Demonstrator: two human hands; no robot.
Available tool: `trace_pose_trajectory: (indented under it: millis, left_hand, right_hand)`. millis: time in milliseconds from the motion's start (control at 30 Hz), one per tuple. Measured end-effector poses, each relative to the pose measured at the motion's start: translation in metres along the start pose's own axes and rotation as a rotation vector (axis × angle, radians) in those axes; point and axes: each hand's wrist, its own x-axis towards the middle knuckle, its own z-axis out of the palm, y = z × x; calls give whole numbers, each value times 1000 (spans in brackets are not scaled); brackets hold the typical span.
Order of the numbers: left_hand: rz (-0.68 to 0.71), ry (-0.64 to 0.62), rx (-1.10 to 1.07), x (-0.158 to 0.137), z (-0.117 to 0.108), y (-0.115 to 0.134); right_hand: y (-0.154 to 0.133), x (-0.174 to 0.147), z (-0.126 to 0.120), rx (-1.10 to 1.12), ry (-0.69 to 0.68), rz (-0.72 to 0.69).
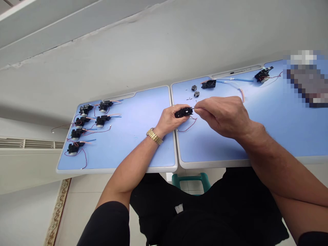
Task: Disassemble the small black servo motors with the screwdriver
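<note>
Two blue desks butted side by side. Seven wired black units laid out finished at nine o'clock; two more loose at one o'clock. Left hand clenched around black motor unit at centre seam. Right hand pinched at its tip; contents not discernible. Two small metal discs, screws unused at twelve.

My left hand covers most of the black part, and I can't tell what my right fingers pinch. The specks are too small. A pixelated patch hides the desk's far right corner.
</note>
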Motion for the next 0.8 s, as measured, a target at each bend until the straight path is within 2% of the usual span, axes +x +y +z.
trace_pose_trajectory:
  millis: [200,433,800]
  left_hand:
    - [22,-33,2,1,-2,-2]
    - [14,-37,-21,0,-3,-1]
    - [37,-43,3,0,-4,-1]
  right_hand:
    - [0,0,-3,-33,61,48]
    - [4,-2,-3,-42,163,-55]
    - [-1,-1,-3,-21,140,21]
